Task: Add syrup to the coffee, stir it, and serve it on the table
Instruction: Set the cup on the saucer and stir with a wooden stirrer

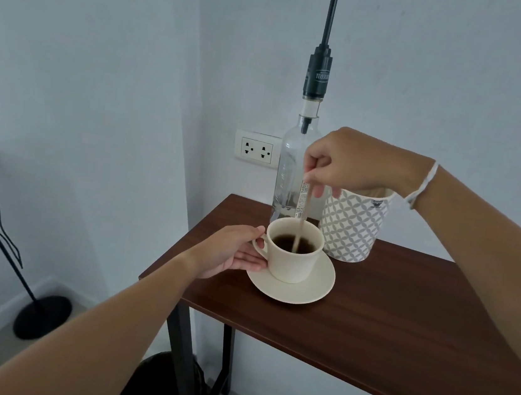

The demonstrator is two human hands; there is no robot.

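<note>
A cream cup (293,263) of dark coffee stands on a cream saucer (313,289) near the left end of the brown wooden table (402,313). My left hand (233,249) grips the cup's handle. My right hand (348,162) hovers above the cup and pinches the top of a thin wooden stir stick (303,215), whose lower end dips into the coffee. Behind the cup rises a clear glass syrup bottle (291,175) with a tall black pump, its spout pointing left.
A patterned grey-and-white paper cup (350,228) stands right of the bottle, partly behind my right hand. A wall socket (257,149) sits behind the table. A black stand with cables (2,231) is on the floor at left. A dark bin (161,382) sits under the table.
</note>
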